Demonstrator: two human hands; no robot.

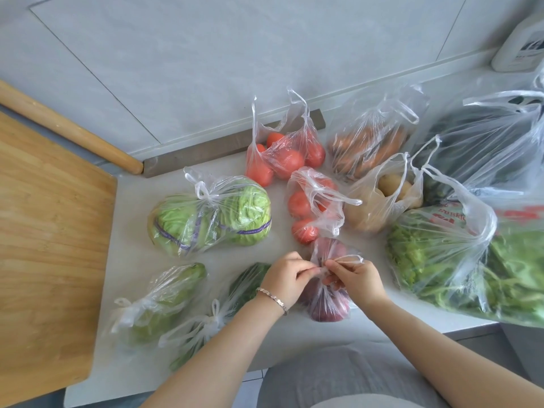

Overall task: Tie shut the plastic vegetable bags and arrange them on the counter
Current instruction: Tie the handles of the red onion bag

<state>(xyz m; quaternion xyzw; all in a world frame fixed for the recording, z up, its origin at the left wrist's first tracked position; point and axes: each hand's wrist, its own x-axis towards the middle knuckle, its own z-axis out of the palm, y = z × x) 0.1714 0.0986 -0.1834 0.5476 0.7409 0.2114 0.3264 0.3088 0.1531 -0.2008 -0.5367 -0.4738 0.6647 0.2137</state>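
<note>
A clear plastic bag of dark red vegetables (328, 304) lies near the counter's front edge. My left hand (287, 276) and my right hand (357, 279) each pinch one of its thin handles above the bag's mouth, fingertips almost meeting. Knotted bags lie to the left: a cabbage bag (212, 219), a pale green vegetable bag (164, 298) and a dark green vegetable bag (235, 293). Behind my hands sit two tomato bags (282, 157) (309, 207) with loose handles.
A carrot bag (368, 145), a potato bag (379, 198), a large leafy greens bag (471, 260) and a dark vegetable bag (485, 145) crowd the right side. A wooden cutting board (44, 231) lies at left. A white appliance (521, 45) stands at the far right.
</note>
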